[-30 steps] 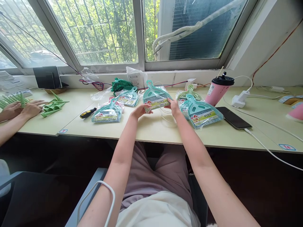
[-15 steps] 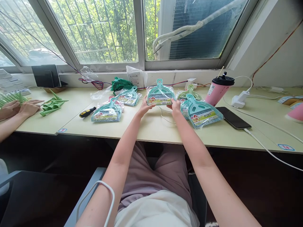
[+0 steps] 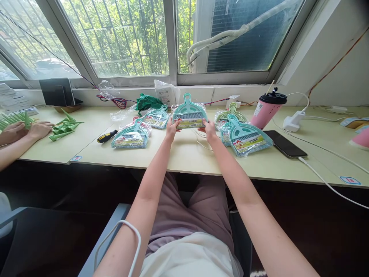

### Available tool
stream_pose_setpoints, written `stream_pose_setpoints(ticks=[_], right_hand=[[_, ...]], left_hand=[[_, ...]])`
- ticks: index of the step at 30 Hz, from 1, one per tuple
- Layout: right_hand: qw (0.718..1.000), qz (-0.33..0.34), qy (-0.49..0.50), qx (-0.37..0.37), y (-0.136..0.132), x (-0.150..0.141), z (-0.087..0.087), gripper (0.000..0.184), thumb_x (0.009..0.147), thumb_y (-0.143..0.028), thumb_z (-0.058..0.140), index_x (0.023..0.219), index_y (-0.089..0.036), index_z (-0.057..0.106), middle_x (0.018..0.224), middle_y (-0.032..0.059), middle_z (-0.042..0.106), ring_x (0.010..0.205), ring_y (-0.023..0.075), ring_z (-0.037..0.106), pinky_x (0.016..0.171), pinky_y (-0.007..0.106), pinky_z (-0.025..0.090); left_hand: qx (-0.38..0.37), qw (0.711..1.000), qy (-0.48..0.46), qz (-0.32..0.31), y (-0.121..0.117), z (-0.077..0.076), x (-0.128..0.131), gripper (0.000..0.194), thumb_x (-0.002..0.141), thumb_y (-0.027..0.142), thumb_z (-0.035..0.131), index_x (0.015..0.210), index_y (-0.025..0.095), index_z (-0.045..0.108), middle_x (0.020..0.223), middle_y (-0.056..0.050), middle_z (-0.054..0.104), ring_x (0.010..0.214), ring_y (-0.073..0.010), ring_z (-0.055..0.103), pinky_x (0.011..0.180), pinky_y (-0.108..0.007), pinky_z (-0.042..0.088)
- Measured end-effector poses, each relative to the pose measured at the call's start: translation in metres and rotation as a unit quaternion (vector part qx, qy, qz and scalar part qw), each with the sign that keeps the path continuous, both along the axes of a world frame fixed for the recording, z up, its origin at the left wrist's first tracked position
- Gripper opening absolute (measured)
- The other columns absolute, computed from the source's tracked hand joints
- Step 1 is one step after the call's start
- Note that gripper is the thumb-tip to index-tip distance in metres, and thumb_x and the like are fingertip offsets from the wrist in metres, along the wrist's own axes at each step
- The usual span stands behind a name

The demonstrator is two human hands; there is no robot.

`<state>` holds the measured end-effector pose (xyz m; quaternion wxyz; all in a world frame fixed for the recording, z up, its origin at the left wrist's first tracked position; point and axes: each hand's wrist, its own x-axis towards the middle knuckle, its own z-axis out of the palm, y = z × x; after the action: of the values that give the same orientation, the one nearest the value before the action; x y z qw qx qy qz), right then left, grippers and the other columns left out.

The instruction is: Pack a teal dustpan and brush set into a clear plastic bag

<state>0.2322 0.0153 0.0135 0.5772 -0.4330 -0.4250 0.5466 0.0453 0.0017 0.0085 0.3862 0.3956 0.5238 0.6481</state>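
Note:
My left hand (image 3: 172, 129) and my right hand (image 3: 209, 131) grip the two lower corners of a teal mini dustpan-and-brush set in clear plastic wrap (image 3: 189, 113), held upright above the pale desk (image 3: 184, 156). Two more wrapped sets (image 3: 132, 135) (image 3: 157, 117) lie to the left of it. A pile of wrapped sets (image 3: 243, 136) lies just right of my right hand. A thin white cable (image 3: 201, 144) loops on the desk under my hands.
A black-and-yellow screwdriver (image 3: 107, 136) lies left. A pink cup with a black lid (image 3: 266, 109), a black phone (image 3: 285, 144) and a white charger (image 3: 292, 122) sit right. Another person's hands (image 3: 24, 130) rest by green leaf-shaped pieces (image 3: 65, 127) at far left. A tablet stand (image 3: 57, 92) leans by the window.
The wrapped set in my hands has been lifted from a forward tilt to upright and shifted slightly left and away. The other person's hands have barely moved.

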Motion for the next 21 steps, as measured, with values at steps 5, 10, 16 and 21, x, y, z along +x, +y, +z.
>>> stream_pose_setpoints(ticks=[5,10,16,21], right_hand=[[1.0,0.018,0.006,0.024,-0.0002,0.0005,-0.0025,0.017,0.103,-0.029,0.048,0.099,-0.02,0.062,0.094,0.0031,0.075,0.067,0.0108,0.071,0.064,0.023,0.063],[0.999,0.03,0.0,0.045,-0.0014,-0.0011,-0.0036,0.019,0.103,-0.034,0.048,0.104,-0.021,0.061,0.101,0.0036,0.074,0.066,0.0108,0.071,0.064,0.024,0.063],[0.998,0.025,0.007,0.052,0.0003,0.0,-0.004,0.016,0.102,-0.03,0.047,0.1,-0.022,0.061,0.096,0.0017,0.073,0.066,0.0101,0.068,0.065,0.024,0.064],[0.999,0.007,0.043,0.022,0.005,0.0036,-0.0049,0.015,0.1,-0.023,0.046,0.096,-0.021,0.061,0.091,0.0004,0.07,0.064,0.009,0.065,0.062,0.022,0.062]], left_hand=[[0.022,1.0,-0.006,0.015,0.0011,0.0005,0.0011,0.043,0.09,0.029,0.064,0.13,0.019,0.054,0.094,-0.005,0.066,0.057,-0.0085,0.057,0.047,-0.022,0.047],[0.027,0.999,0.011,0.022,0.0025,-0.0008,-0.0015,0.035,0.089,0.034,0.065,0.12,0.02,0.055,0.085,-0.001,0.061,0.053,-0.0072,0.054,0.046,-0.02,0.044],[0.029,0.999,0.027,0.011,-0.0007,-0.0003,-0.0037,0.032,0.09,0.024,0.058,0.12,0.021,0.049,0.095,-0.004,0.065,0.059,-0.0087,0.06,0.046,-0.019,0.046],[0.018,1.0,0.018,-0.003,-0.0045,0.0044,0.0003,0.034,0.092,0.034,0.06,0.121,0.021,0.047,0.096,-0.004,0.068,0.057,-0.0098,0.063,0.047,-0.021,0.048]])
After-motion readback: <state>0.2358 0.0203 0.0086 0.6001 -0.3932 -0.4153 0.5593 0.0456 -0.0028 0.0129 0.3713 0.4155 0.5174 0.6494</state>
